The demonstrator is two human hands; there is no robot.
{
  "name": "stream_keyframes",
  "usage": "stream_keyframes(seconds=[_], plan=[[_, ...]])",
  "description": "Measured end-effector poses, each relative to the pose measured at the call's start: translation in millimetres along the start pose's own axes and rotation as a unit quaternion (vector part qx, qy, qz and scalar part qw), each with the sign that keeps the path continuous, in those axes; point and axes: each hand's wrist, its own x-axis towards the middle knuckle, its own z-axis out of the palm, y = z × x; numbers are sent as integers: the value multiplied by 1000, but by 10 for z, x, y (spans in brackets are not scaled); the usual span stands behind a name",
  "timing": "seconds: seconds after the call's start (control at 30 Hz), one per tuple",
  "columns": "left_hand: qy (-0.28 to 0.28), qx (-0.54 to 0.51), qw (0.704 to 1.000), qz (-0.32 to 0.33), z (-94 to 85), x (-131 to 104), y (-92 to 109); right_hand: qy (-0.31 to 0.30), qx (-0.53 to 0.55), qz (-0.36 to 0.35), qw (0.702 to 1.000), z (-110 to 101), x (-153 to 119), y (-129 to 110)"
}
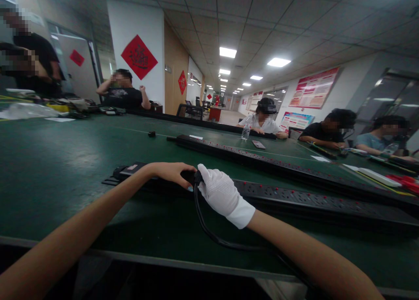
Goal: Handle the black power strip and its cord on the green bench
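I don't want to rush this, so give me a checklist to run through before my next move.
1. Left hand on near power strip: ok, resting there.
2. Right hand holding black cable: ok, gloved fingers closed around its end.
3. Cable joined to strip: cannot tell, the hands hide the spot.
4. Cable clear of right forearm: not ok, it passes underneath.
5. Plastic bottle out of the way: ok, upright beyond the far power strip.
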Motion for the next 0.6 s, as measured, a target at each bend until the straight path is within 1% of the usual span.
stream_keyframes(seconds=[0.37, 0.6], plan=[[-6, -5, 1000, 4, -1, 2, 0, -4, 2, -1, 1000, -11, -1, -2], [0, -4, 1000, 6, 4, 1, 11, -3, -1, 2, 1000, 5, -2, -3]])
